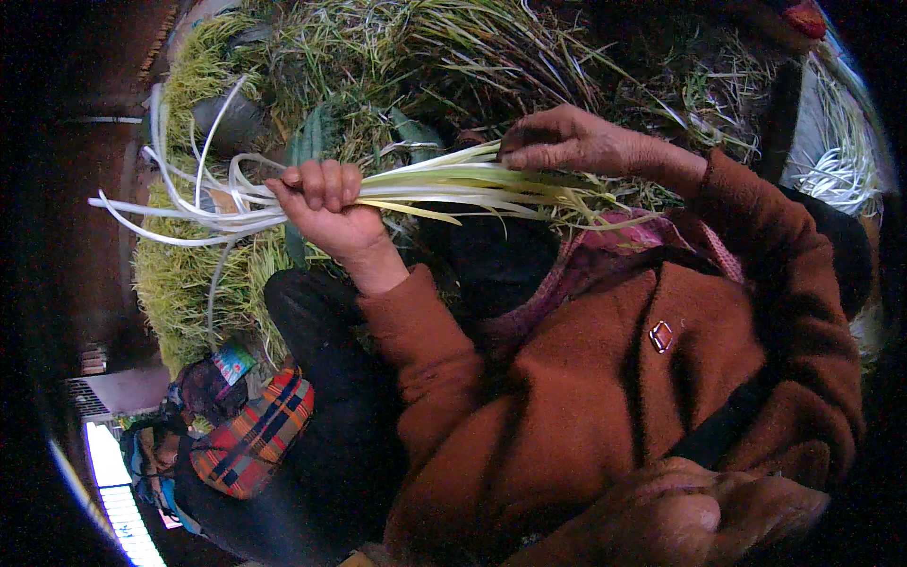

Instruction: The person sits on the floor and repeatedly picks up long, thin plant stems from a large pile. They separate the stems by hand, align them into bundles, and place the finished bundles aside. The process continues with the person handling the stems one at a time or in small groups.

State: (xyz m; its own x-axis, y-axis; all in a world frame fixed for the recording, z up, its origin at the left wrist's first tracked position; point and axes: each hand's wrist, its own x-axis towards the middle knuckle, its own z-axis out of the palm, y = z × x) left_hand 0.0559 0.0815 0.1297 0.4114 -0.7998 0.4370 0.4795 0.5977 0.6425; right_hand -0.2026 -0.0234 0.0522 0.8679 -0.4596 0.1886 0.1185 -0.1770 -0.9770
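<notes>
My left hand (326,202) is closed around a bundle of long leafy greens (432,188) that look like blanched chives. Their white stem ends (191,205) fan out to the left of the fist, some of them bent into loops. Yellow-green leaves stretch rightward from it. At the leaf end, my right hand (567,145) has its fingers curled against the upper leaves. Whether it pinches any is hidden by the fingers. Under the right forearm, leaf tips hang over pink cloth (623,234) on my lap.
Heaped loose greens (496,49) cover the area beyond my hands. Yellowish leaves (205,298) are piled at left, near my dark trouser leg (319,333). White-stemmed greens (840,181) lie at far right. Plaid fabric (251,436) is at lower left, beside a bag-like dark item (212,390).
</notes>
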